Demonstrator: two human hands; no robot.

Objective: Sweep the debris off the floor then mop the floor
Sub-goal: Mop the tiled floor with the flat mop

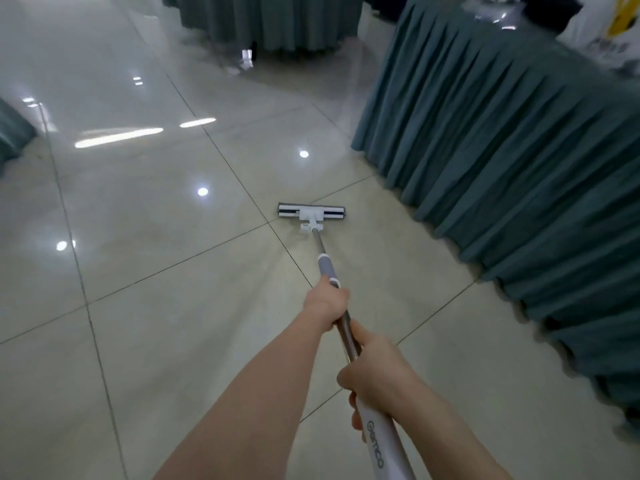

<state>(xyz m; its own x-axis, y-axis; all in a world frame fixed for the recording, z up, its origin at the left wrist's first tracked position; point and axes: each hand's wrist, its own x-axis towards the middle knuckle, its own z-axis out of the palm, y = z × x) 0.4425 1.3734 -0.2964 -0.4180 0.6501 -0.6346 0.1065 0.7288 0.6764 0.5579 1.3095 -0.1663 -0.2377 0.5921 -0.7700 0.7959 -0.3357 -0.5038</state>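
A flat mop with a white head [311, 212] lies on the glossy beige tiled floor [173, 271] ahead of me. Its metal handle [320, 249] runs back toward me, ending in a white grip with grey lettering. My left hand [327, 303] grips the handle just below a grey collar. My right hand [375, 372] grips it lower down, where the metal meets the white grip. No debris shows on the tiles around the mop head.
A table with a pleated teal skirt [502, 161] runs along the right side, close to the mop head. Another skirted table [266, 22] stands at the back, and a third teal skirt edge [12, 133] shows at the left. Ceiling lights reflect off the tiles.
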